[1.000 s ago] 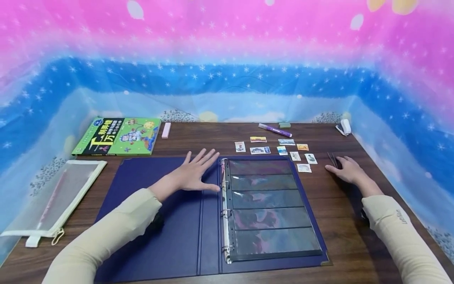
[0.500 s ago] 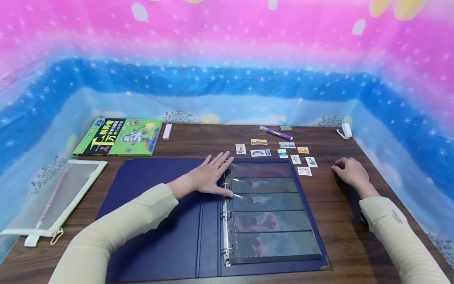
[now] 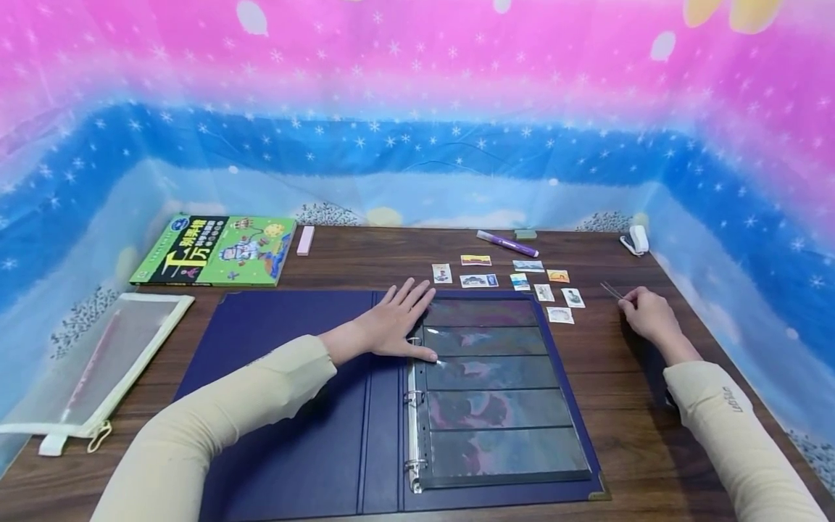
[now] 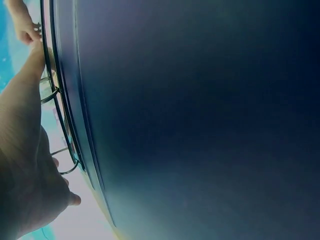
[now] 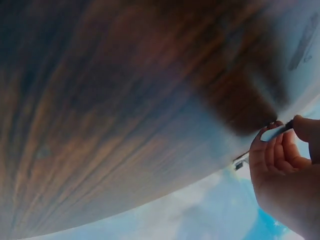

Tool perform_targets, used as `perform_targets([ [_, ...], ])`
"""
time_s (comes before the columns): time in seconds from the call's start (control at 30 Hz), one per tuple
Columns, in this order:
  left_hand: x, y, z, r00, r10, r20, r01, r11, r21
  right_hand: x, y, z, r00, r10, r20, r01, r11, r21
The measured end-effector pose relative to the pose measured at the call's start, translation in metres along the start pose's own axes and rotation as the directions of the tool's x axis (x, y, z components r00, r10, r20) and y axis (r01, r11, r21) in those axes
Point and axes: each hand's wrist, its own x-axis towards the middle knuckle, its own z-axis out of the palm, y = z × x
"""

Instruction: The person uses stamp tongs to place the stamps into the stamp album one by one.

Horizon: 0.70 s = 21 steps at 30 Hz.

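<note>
A dark blue ring binder [image 3: 293, 384] lies open on the table, a page of clear pockets [image 3: 502, 373] at its right. My left hand [image 3: 398, 322] has its fingers spread over the upper rings, fingertips and thumb at the page's left edge. In the left wrist view the same hand [image 4: 30, 185] appears beside the metal rings [image 4: 50, 95]. To the right of the binder, my right hand [image 3: 652, 317] pinches slim metal tweezers [image 3: 610, 291], whose tips point left. Several small postage stamps [image 3: 478, 280] lie behind the page and off its upper right corner.
A purple marker [image 3: 507, 243], a green eraser-like block [image 3: 525, 235] and a white stapler [image 3: 636, 241] sit at the back. On the left are a green book [image 3: 248, 250], a pink box [image 3: 305, 241] and a mesh zip pouch [image 3: 124, 362]. Patterned cloth [image 3: 417, 145] encloses the table.
My left hand has moved right from the inner cover onto the rings and page edge. My right hand has shifted slightly right, and the tweezers now slant more to the left.
</note>
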Motion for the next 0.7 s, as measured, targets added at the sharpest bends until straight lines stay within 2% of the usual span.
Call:
perform_targets([
  [0.2, 0.0, -0.001, 0.0, 1.0, 0.007, -0.005, -0.007, 1.0, -0.012, 0.0, -0.005, -0.002, 0.993, -0.053, -0.11, 0.064, 0.993, 0.099],
  [0.37, -0.001, -0.003, 0.0, 1.0, 0.011, -0.012, -0.011, 1.0, 0.001, 0.001, -0.028, 0.004, 0.975, -0.118, -0.188, 0.149, 0.976, 0.161],
  [0.43, -0.001, -0.004, 0.0, 1.0, 0.016, -0.021, -0.016, 1.0, 0.006, 0.002, -0.043, 0.007, 0.973, -0.138, -0.184, 0.17, 0.971, 0.169],
  [0.63, -0.001, -0.003, -0.001, 0.999, 0.023, -0.03, -0.023, 1.0, 0.016, 0.008, -0.091, 0.012, 0.983, -0.176, -0.059, 0.185, 0.957, 0.223],
  [0.7, 0.0, -0.002, -0.002, 1.0, 0.01, -0.019, -0.01, 1.0, 0.006, 0.011, -0.106, 0.015, 0.979, -0.196, -0.058, 0.205, 0.949, 0.238],
])
